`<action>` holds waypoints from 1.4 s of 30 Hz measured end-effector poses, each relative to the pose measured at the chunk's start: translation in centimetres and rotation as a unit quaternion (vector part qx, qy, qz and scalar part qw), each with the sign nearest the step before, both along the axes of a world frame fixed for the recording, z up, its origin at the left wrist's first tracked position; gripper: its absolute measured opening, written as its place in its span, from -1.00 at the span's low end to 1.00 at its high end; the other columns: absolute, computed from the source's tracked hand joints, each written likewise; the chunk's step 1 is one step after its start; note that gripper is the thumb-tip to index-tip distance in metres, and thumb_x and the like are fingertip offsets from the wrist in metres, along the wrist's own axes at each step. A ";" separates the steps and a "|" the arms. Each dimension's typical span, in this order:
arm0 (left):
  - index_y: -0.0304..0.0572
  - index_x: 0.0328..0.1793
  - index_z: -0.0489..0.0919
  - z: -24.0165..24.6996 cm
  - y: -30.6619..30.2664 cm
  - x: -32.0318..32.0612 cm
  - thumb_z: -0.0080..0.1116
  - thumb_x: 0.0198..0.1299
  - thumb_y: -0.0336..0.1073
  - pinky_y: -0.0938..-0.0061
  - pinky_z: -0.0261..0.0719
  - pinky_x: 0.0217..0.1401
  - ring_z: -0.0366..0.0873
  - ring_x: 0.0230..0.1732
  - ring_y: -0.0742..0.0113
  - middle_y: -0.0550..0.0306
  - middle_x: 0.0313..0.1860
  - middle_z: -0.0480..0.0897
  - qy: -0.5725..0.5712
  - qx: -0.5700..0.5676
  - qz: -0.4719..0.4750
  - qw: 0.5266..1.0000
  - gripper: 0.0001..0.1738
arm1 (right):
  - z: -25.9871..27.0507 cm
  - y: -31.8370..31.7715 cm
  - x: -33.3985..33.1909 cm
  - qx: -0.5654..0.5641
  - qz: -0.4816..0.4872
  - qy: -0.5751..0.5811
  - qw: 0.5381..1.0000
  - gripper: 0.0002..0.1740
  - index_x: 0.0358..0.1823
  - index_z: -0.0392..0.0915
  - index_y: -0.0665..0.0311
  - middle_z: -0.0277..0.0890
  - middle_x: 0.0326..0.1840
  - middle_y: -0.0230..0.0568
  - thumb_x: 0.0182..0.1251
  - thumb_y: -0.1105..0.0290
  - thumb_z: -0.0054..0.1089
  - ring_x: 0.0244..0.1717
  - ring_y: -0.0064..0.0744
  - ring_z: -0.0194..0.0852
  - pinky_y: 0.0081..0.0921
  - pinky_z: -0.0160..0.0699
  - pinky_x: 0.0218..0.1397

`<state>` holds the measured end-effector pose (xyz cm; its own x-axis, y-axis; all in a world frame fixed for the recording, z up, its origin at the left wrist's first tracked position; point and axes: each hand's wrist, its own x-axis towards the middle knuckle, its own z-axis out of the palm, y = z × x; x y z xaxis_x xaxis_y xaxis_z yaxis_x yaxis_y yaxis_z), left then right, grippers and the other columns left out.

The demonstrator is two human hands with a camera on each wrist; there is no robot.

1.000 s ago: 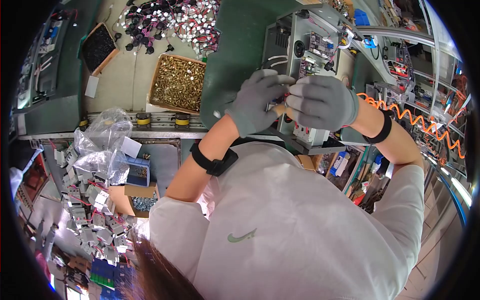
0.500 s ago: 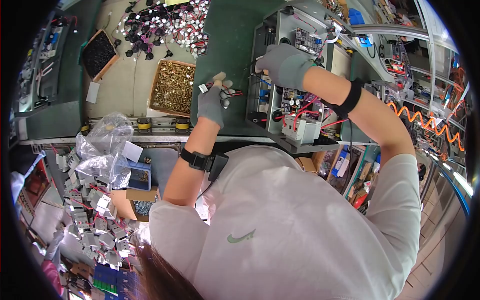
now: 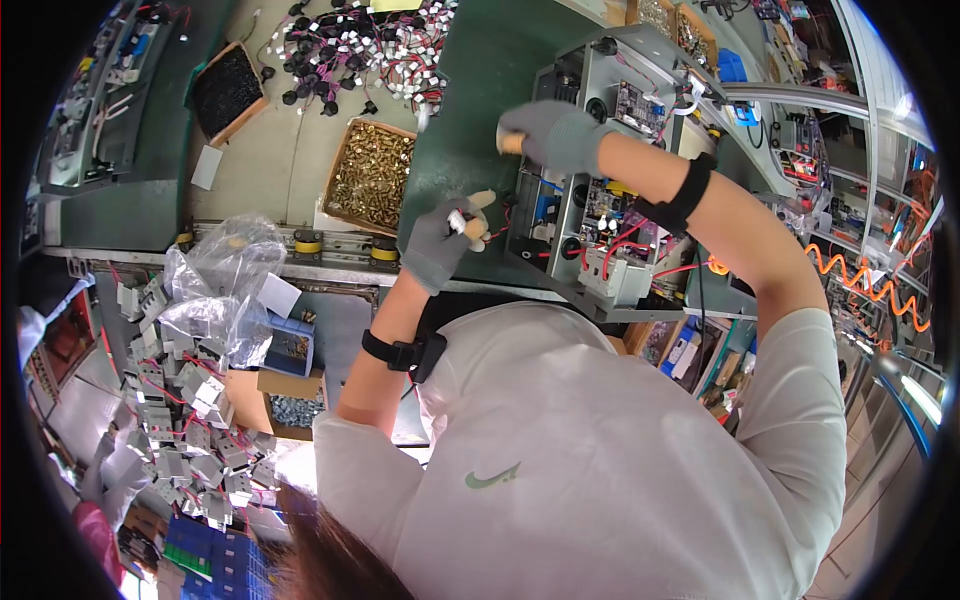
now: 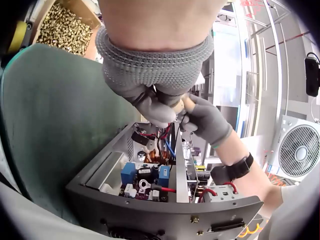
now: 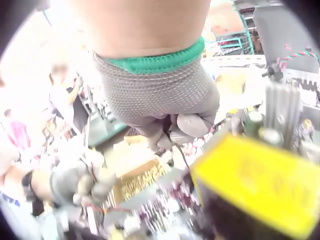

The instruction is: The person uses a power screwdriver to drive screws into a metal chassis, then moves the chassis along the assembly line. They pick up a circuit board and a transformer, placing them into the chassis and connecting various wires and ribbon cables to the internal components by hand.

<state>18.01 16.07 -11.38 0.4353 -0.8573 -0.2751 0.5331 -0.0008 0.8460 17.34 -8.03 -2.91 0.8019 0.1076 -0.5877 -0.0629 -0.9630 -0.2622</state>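
Observation:
My gloved left hand [image 3: 438, 245] is over the green mat [image 3: 470, 150], left of an open metal equipment case [image 4: 150, 217]. Between its thumb and fingers it pinches a small white connector [image 3: 457, 222], from which thin red and dark wires [image 3: 500, 228] trail toward the case. My right hand [image 3: 555, 135], in a matching grey glove with tan fingertips, is above the case's far left side. Its fingers curl round a thin black wire [image 5: 182, 152]. Inside the case are circuit boards [image 3: 640, 105], red cables and blue components [image 4: 128, 174].
A box of brass screws [image 3: 370, 175] stands left of the mat, with a pile of black-and-white connector leads [image 3: 370, 50] behind it. A tray of black parts [image 3: 228, 95] is farther left. Below the bench edge are a clear plastic bag [image 3: 225, 275] and many grey switch units [image 3: 185, 400].
Both hands were together over the case; they then separated. The left hand moved left over the mat with the connector, then slightly toward my body. The right hand has shifted left across the case.

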 end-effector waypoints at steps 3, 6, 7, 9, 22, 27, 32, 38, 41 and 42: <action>-0.39 0.05 0.51 0.2 -0.7 0.1 0.04 0.23 -0.43 0.67 0.45 -0.44 0.48 -0.44 0.51 0.11 -0.27 0.60 0.054 0.028 0.046 0.997 -0.71 | 3.7 -1.2 2.0 0.144 -0.216 -0.127 0.957 -0.78 -0.15 0.54 0.11 0.49 -0.43 -0.35 0.28 0.21 0.03 -0.43 -0.46 0.43 -0.49 0.44 -0.33; -0.36 0.03 0.53 1.1 -3.2 1.3 0.00 0.27 -0.36 0.70 0.31 -0.56 0.38 -0.56 0.55 0.24 -0.46 0.50 0.240 0.036 0.168 0.955 -0.72 | 6.7 -2.5 2.9 0.207 -0.315 -0.094 0.922 -0.72 -0.10 0.51 0.22 0.45 -0.41 -0.48 0.37 0.19 -0.02 -0.46 -0.78 0.29 -0.69 0.40 -0.39; -0.37 0.02 0.50 0.7 -3.8 2.1 -0.03 0.27 -0.36 0.69 0.31 -0.55 0.39 -0.53 0.54 0.21 -0.40 0.51 0.254 0.016 0.162 0.953 -0.73 | 6.9 -3.0 2.7 0.231 -0.363 -0.091 0.898 -0.72 -0.10 0.50 0.25 0.45 -0.39 -0.45 0.39 0.20 -0.04 -0.46 -0.77 0.30 -0.73 0.41 -0.39; -0.33 0.06 0.45 0.2 -5.8 3.6 -0.09 0.30 -0.35 0.69 0.31 -0.57 0.41 -0.47 0.53 0.11 -0.31 0.54 0.239 -0.027 0.126 0.962 -0.73 | 7.7 -3.2 2.3 0.246 -0.407 -0.083 0.876 -0.73 -0.09 0.47 0.31 0.45 -0.35 -0.39 0.43 0.26 -0.08 -0.45 -0.76 0.31 -0.80 0.40 -0.39; -0.18 0.22 0.35 0.9 -8.0 2.3 -0.07 0.24 -0.46 0.40 0.49 0.06 0.40 -0.10 0.41 0.09 -0.05 0.44 0.303 -0.138 0.133 0.934 -0.61 | 5.8 -5.9 -3.2 0.389 -0.484 -0.066 0.781 -0.67 0.02 0.48 0.32 0.53 -0.23 -0.31 0.40 0.25 -0.06 -0.36 -0.70 0.43 -0.74 0.46 -0.28; -0.22 0.17 0.42 1.5 -10.2 2.4 0.08 0.18 -0.52 0.46 0.56 0.04 0.42 -0.04 0.48 0.16 -0.08 0.46 0.035 -0.051 0.102 0.993 -0.61 | 4.6 -6.0 -4.9 0.419 -0.538 -0.091 0.726 -0.64 -0.03 0.46 0.37 0.44 -0.46 -0.40 0.45 0.21 -0.16 -0.57 -0.73 0.27 -0.76 0.26 -0.50; -0.30 -0.05 0.57 4.7 -13.6 3.8 0.22 0.08 -0.44 0.56 0.58 -0.33 0.56 -0.35 0.52 0.14 -0.32 0.63 -0.090 0.080 0.111 0.987 -0.72 | 5.5 -5.7 -6.0 0.457 -0.511 -0.124 0.718 -0.55 -0.14 0.45 0.37 0.25 -0.68 -0.44 0.49 0.12 -0.30 -0.75 -0.70 0.05 -0.74 0.11 -0.64; -0.23 -0.06 0.64 2.1 -18.8 5.2 0.29 0.03 -0.31 0.53 0.52 -0.45 0.55 -0.51 0.47 0.09 -0.36 0.65 -0.222 0.283 -0.039 0.932 -0.68 | 6.3 -7.3 -6.5 0.348 -0.578 -0.235 0.700 -0.61 -0.10 0.49 0.31 0.54 -0.35 -0.36 0.45 0.13 -0.17 -0.39 -0.65 0.43 -0.70 0.40 -0.24; -0.13 0.01 0.60 1.6 -20.1 4.5 0.20 0.08 -0.27 0.39 0.51 -0.20 0.58 -0.26 0.19 -0.03 -0.23 0.65 -0.302 0.229 -0.115 0.918 -0.66 | 5.5 -7.6 -6.9 0.313 -0.597 -0.230 0.702 -0.61 -0.03 0.51 0.34 0.57 -0.17 -0.32 0.42 0.15 -0.11 -0.19 -0.58 0.47 -0.64 0.39 -0.06; -0.07 0.05 0.59 1.4 -20.3 4.2 0.19 0.07 -0.24 0.34 0.52 -0.02 0.60 -0.08 0.03 -0.07 -0.10 0.64 -0.292 0.188 -0.157 0.924 -0.62 | 5.2 -7.5 -6.9 0.278 -0.600 -0.234 0.713 -0.60 -0.01 0.51 0.35 0.57 -0.16 -0.31 0.42 0.15 -0.10 -0.18 -0.56 0.47 -0.64 0.39 -0.04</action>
<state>22.22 -4.20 -10.02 0.3502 -0.8580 -0.3757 -0.0913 -0.4305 0.8980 10.41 -15.51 2.29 0.6072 -0.7084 -0.3598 -0.5346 -0.0292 -0.8446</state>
